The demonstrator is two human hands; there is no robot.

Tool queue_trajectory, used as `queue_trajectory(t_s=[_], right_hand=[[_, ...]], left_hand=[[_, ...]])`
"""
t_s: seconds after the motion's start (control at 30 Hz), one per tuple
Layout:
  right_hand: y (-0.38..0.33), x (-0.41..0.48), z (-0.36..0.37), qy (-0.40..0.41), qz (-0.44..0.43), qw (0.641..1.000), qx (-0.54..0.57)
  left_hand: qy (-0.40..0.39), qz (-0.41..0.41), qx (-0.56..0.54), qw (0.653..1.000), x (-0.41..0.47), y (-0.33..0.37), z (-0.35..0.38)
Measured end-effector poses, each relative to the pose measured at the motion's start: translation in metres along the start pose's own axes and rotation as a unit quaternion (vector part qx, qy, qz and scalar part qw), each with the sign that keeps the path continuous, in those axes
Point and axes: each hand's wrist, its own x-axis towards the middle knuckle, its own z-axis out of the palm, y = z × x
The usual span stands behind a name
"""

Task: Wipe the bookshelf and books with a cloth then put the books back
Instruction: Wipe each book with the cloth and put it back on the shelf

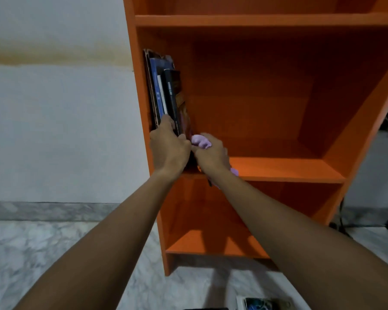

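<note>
An orange bookshelf (278, 168) stands against the wall. Several books (166, 90) stand upright at the left end of its middle shelf, leaning on the left side panel. My left hand (168, 146) grips the lower edge of the rightmost dark book, fingers on its spine side and thumb on its cover side. My right hand (211, 153) is just to the right of it, touching the left hand, and holds a bunched purple cloth (201, 140). A bit of the cloth pokes out below the wrist.
The rest of the middle shelf and the bottom shelf (211, 245) hold nothing. A book (262, 304) lies on the marble floor at the bottom edge. Dark cables (343, 227) run down the wall to the right of the bookshelf.
</note>
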Motion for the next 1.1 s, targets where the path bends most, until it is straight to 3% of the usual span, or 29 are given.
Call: queue_trajectory(t_s=[0.17, 0.27, 0.4, 0.53, 0.63, 0.73, 0.87, 0.97, 1.03, 1.1], right_hand=[[-0.003, -0.014, 0.008, -0.021, -0.039, 0.993, -0.109], [-0.003, -0.027, -0.004, -0.027, -0.069, 0.990, -0.118], [0.003, -0.071, -0.034, 0.022, -0.064, 0.997, -0.032], [0.031, -0.151, -0.073, 0.090, -0.041, 0.991, 0.091], [0.084, -0.209, -0.096, 0.097, 0.057, 0.990, 0.082], [0.159, -0.261, -0.107, 0.073, 0.235, 0.968, 0.056], [0.240, -0.317, -0.116, 0.023, 0.291, 0.955, 0.055], [0.293, -0.350, -0.122, -0.032, 0.334, 0.935, -0.112], [0.308, -0.370, -0.126, -0.130, 0.346, 0.892, -0.260], [0.317, -0.386, -0.129, -0.185, 0.358, 0.878, -0.258]], left_hand=[[0.024, 0.004, 0.053, 0.998, -0.005, -0.007, -0.005], [0.022, -0.023, 0.072, 0.997, -0.017, -0.004, -0.010], [0.011, -0.065, 0.092, 0.994, -0.065, 0.000, -0.026], [-0.010, -0.092, 0.042, 0.995, -0.156, -0.009, -0.027], [-0.092, -0.140, 0.033, 0.985, -0.238, -0.019, -0.014], [-0.292, -0.217, 0.031, 0.931, -0.323, -0.038, 0.005], [-0.483, -0.333, 0.040, 0.809, -0.413, -0.067, 0.021], [-0.517, -0.362, 0.034, 0.775, -0.451, -0.072, 0.028], [-0.513, -0.395, 0.012, 0.762, -0.462, -0.072, 0.035], [-0.494, -0.447, -0.001, 0.746, -0.466, -0.073, 0.045]])
